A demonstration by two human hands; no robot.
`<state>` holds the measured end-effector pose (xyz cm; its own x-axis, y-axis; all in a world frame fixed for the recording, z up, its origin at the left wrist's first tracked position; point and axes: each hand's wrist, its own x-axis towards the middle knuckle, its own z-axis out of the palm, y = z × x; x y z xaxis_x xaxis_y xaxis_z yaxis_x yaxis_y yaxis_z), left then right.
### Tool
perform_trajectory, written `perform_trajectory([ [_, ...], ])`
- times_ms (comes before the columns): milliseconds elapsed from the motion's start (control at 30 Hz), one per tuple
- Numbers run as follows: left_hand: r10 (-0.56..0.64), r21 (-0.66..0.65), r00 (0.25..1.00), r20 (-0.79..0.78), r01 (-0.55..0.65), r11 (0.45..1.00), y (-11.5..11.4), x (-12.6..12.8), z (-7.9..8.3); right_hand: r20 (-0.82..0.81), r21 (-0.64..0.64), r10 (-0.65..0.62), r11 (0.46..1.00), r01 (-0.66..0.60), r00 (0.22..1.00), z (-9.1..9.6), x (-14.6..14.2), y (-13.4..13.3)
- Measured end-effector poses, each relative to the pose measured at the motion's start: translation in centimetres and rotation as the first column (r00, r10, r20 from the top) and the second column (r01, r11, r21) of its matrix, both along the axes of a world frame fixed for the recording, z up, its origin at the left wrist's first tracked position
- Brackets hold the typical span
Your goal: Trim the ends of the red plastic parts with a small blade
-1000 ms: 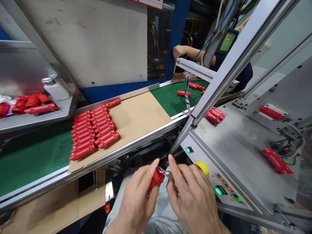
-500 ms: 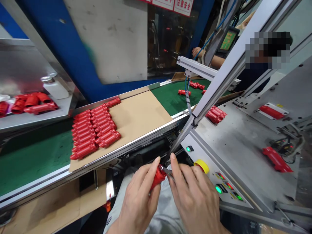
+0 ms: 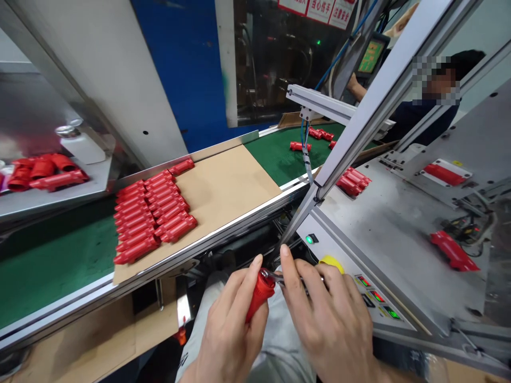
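Note:
My left hand (image 3: 233, 319) is closed around a red ribbed plastic tube (image 3: 258, 299), its open end tilted up beside my thumb. In my right hand (image 3: 329, 314) is a slim metal hand tool (image 3: 276, 276). Its curved tip meets the rim of the tube's open end. Most of the tool is hidden under my right fingers, so its exact kind cannot be made out. Both hands are above my lap. Ahead and left, matching red tubes (image 3: 138, 226) lie in two rows on a cardboard sheet (image 3: 225, 181).
A green conveyor belt (image 3: 59, 266) runs under the cardboard. Left stands a metal shelf (image 3: 80, 189) with red tubes and a white bottle (image 3: 82, 143). On the right are a slanted aluminium post (image 3: 339, 143), a control panel (image 3: 351, 276) and a grey bench (image 3: 383, 229). A co-worker (image 3: 427, 117) is behind.
My right hand has shifted slightly right with the tool, and more of the tube shows. The blue machine panel behind the belt has slid right. The co-worker's hand has moved right.

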<state>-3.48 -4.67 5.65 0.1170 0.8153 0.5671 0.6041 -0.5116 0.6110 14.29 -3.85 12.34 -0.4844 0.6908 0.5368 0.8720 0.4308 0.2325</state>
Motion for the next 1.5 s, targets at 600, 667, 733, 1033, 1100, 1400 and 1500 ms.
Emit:
perform_trajectory([
  [600, -0.052, -0.024, 0.998, 0.044, 0.053, 0.998, -0.4, -0.1, -0.1, 0.078, 0.064, 0.007, 0.998, -0.012, 0.997, 1.4, 0.2, -0.2],
  [667, -0.052, -0.027, 0.997, 0.049, 0.054, 0.998, -0.4, -0.1, 0.0, 0.089, 0.061, 0.012, 0.998, -0.018, 0.996, 1.4, 0.1, -0.2],
  [733, -0.054, -0.024, 0.997, 0.063, 0.055, 0.998, -0.4, 0.0, 0.0, 0.098, 0.055, 0.017, 0.998, -0.022, 0.995, 1.3, 0.2, -0.1],
  [1033, -0.07, -0.04, 0.991, 0.116, 0.075, 0.996, -0.3, 0.0, 0.1, 0.072, 0.019, 0.029, 0.999, -0.031, 0.997, 0.6, 0.4, -0.2],
  [1100, -0.082, -0.048, 0.988, 0.133, 0.089, 0.995, -0.4, -0.1, 0.1, 0.051, 0.009, 0.041, 0.999, -0.041, 0.998, 0.4, 0.4, -0.2],
  [1400, -0.087, -0.057, 0.984, 0.153, 0.096, 0.994, -0.7, 0.0, 0.1, -0.06, -0.049, 0.049, 0.997, -0.052, 0.997, -0.8, 1.0, -0.2],
  [1500, -0.096, -0.045, 0.982, 0.162, 0.105, 0.993, -0.7, 0.1, 0.1, -0.118, -0.077, 0.048, 0.995, -0.057, 0.992, -1.0, 1.2, -0.2],
])
